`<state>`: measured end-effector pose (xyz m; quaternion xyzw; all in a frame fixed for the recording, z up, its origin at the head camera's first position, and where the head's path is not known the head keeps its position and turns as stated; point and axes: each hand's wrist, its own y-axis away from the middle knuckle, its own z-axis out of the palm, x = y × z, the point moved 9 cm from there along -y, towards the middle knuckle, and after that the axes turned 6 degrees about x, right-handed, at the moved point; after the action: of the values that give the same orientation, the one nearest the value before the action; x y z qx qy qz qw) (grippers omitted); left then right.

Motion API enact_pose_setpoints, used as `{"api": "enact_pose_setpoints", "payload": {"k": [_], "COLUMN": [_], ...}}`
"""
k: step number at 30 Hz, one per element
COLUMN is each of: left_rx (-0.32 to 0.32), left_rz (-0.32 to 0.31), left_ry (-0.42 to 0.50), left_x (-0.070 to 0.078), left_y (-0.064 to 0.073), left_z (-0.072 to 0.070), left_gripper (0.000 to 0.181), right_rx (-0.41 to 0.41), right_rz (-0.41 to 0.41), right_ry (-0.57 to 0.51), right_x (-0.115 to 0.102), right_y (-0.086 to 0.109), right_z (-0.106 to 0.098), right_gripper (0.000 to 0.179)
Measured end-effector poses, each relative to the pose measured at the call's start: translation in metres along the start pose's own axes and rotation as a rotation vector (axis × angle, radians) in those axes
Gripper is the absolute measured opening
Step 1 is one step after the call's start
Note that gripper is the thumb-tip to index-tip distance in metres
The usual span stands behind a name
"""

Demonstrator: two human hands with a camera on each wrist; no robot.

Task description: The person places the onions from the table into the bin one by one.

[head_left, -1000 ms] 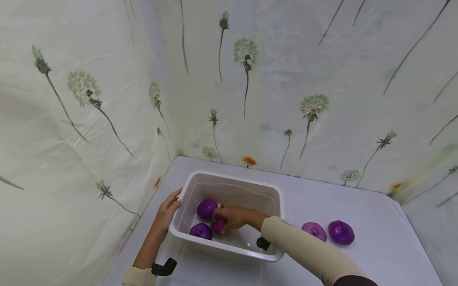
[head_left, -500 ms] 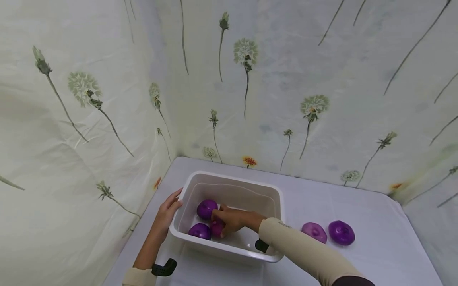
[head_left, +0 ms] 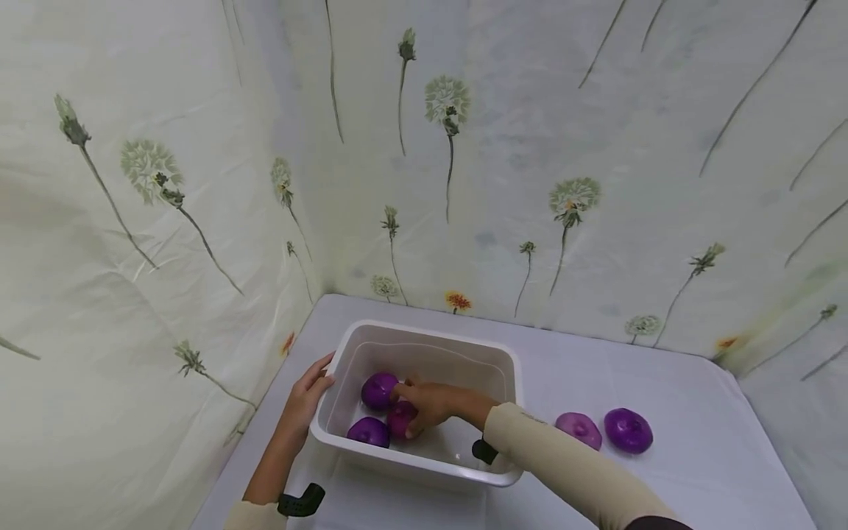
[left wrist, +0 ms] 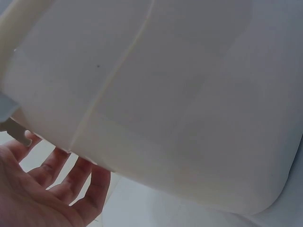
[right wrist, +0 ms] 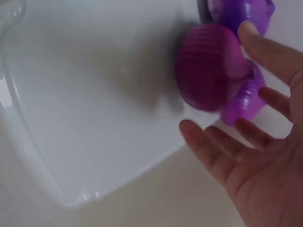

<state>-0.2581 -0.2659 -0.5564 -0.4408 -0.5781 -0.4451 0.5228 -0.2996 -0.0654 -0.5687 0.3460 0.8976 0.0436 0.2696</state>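
Observation:
A white plastic bin (head_left: pixel 424 471) stands on the table, tilted in no visible way. My left hand (head_left: pixel 301 405) grips its left rim; in the left wrist view the curled fingers (left wrist: pixel 97 191) meet the bin's outer wall (left wrist: pixel 189 118). Inside, at the left end, lie a magenta onion (head_left: pixel 400 421) and two purple onions (head_left: pixel 380 391), (head_left: pixel 369 432), close together. My right hand (head_left: pixel 430 405) is inside the bin over the magenta onion. In the right wrist view its fingers are spread apart around the magenta onion (right wrist: pixel 208 68), with a gap below it.
Right of the bin, a pale purple onion (head_left: pixel 579 429) and a darker purple onion (head_left: pixel 628 430) lie side by side on the white-covered table (head_left: pixel 702 471). A flower-printed curtain (head_left: pixel 503 147) hangs behind and at the sides.
The magenta onion has shifted slightly left, up against the other onions, and my right hand's fingers have loosened from it. My left hand stays on the rim.

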Motion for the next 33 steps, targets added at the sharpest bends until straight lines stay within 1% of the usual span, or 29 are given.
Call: {"api": "enact_pose_setpoints", "payload": {"k": [4, 6, 8, 10, 12, 15, 17, 19, 21, 23, 25, 27, 30, 33], "left_rx": [0.008, 0.012, 0.010, 0.008, 0.005, 0.004, -0.003, -0.003, -0.003, 0.000, 0.003, 0.000, -0.006, -0.012], "left_rz": [-0.005, -0.008, -0.013, -0.019, -0.024, -0.031, -0.033, -0.039, -0.044, -0.047, -0.052, -0.053, -0.053, -0.054], "left_ry": [-0.011, -0.018, -0.023, -0.022, -0.016, -0.008, -0.007, -0.009, -0.014, -0.019, -0.020, -0.025, -0.029, -0.029], "left_x": [0.000, 0.000, 0.000, 0.000, -0.001, -0.002, -0.002, -0.002, -0.002, -0.001, -0.001, 0.000, 0.000, 0.000], "left_y": [0.001, 0.002, 0.003, 0.005, 0.006, 0.007, 0.007, 0.007, 0.007, 0.007, 0.008, 0.009, 0.010, 0.011], "left_z": [0.001, 0.001, 0.001, 0.001, 0.002, 0.003, 0.005, 0.005, 0.005, 0.005, 0.004, 0.004, 0.005, 0.006], "left_gripper": [0.044, 0.044, 0.044, 0.044, 0.044, 0.044, 0.044, 0.045, 0.045, 0.045, 0.045, 0.045, 0.045, 0.045], "right_rx": [0.037, 0.086, 0.149, 0.214, 0.291, 0.420, 0.512, 0.596, 0.669, 0.728, 0.777, 0.818, 0.874, 0.907], "right_rz": [-0.051, -0.102, -0.140, -0.184, -0.218, -0.242, -0.223, -0.179, -0.134, -0.101, -0.066, -0.032, 0.059, 0.152], "right_ry": [-0.017, -0.052, -0.118, -0.206, -0.293, -0.377, -0.430, -0.497, -0.568, -0.631, -0.657, -0.658, -0.643, -0.620], "right_x": [-0.005, -0.011, -0.015, -0.018, -0.020, -0.016, -0.008, 0.005, 0.020, 0.035, 0.050, 0.065, 0.092, 0.118], "right_y": [0.010, 0.017, 0.027, 0.040, 0.056, 0.082, 0.102, 0.122, 0.141, 0.160, 0.178, 0.193, 0.216, 0.236], "right_z": [-0.015, -0.029, -0.046, -0.064, -0.085, -0.116, -0.133, -0.147, -0.154, -0.158, -0.157, -0.153, -0.143, -0.128], "right_gripper": [0.061, 0.058, 0.053, 0.046, 0.042, 0.037, 0.035, 0.033, 0.031, 0.031, 0.031, 0.032, 0.032, 0.032]}}
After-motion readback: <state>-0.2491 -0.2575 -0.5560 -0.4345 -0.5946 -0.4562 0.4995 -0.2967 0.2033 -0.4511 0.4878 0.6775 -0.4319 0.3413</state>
